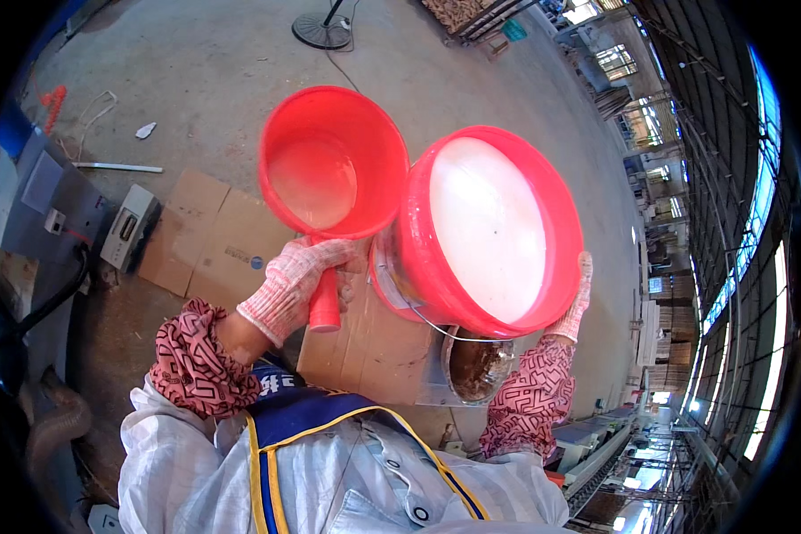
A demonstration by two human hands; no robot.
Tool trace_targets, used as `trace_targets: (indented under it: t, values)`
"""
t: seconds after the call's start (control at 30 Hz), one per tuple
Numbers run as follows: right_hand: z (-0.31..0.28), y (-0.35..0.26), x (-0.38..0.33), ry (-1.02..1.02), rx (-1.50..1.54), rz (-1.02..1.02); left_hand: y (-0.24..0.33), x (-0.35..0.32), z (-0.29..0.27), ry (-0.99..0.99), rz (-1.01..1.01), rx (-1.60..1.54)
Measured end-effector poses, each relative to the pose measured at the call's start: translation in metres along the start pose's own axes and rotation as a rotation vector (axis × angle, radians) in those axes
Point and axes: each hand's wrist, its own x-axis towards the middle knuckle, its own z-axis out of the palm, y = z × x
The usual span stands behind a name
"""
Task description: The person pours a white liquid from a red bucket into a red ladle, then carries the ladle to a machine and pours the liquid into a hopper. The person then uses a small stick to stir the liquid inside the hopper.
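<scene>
My left hand (298, 280), in a pale knitted glove, is closed round the handle of a red plastic dipper (378, 169). The dipper's mouth faces up, and its bottom looks wet, with a thin pinkish layer. Right beside it is a large red bucket (416, 236) holding white liquid (489, 227), with a thin wire handle hanging down its near side. My gloved right hand (578, 301) grips the bucket's right side, its fingers partly hidden behind the wall. Below the bucket, a round container (479, 367) with a brown-stained inside is partly covered.
Flattened cardboard (200, 236) lies on the concrete floor, with more cardboard (365, 347) under the bucket. To the left stand a grey machine (49, 200) and a pale box-shaped device (132, 227). A round black stand base (322, 31) trails a cable farther off. A long conveyor-like machine (596, 463) runs at lower right.
</scene>
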Motion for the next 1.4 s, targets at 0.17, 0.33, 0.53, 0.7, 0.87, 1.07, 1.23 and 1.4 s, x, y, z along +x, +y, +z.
trace_targets:
  t: [0.17, 0.33, 0.53, 0.7, 0.87, 1.07, 1.23, 1.4]
  values:
    - [-0.039, -0.006, 0.017, -0.045, -0.477, -0.413, -0.001, -0.003, 0.011, -0.015, -0.024, -0.014]
    - [0.008, 0.002, -0.01, 0.079, -0.217, -0.194, 0.002, -0.003, -0.002, 0.004, 0.009, 0.005]
    - [-0.074, -0.002, 0.041, -0.259, -0.956, -0.588, 0.004, -0.002, -0.001, -0.02, 0.025, 0.022]
    - [-0.023, 0.001, 0.013, -0.036, -0.416, -0.298, 0.005, 0.001, -0.007, 0.026, 0.015, 0.023]
    - [-0.069, -0.004, 0.044, -0.191, -1.008, -0.56, 0.004, 0.006, -0.009, 0.039, 0.01, 0.024]
    - [-0.06, -0.018, 0.044, -0.113, -2.311, -1.081, -0.001, 0.012, -0.016, -0.016, 0.018, -0.021]
    - [-0.05, -0.015, 0.038, -0.273, -1.048, -0.464, -0.013, 0.026, -0.02, -0.047, 0.063, -0.001]
    - [-0.013, -0.019, 0.012, -0.103, -0.238, -0.022, -0.001, 0.025, -0.015, -0.026, -0.002, 0.063]
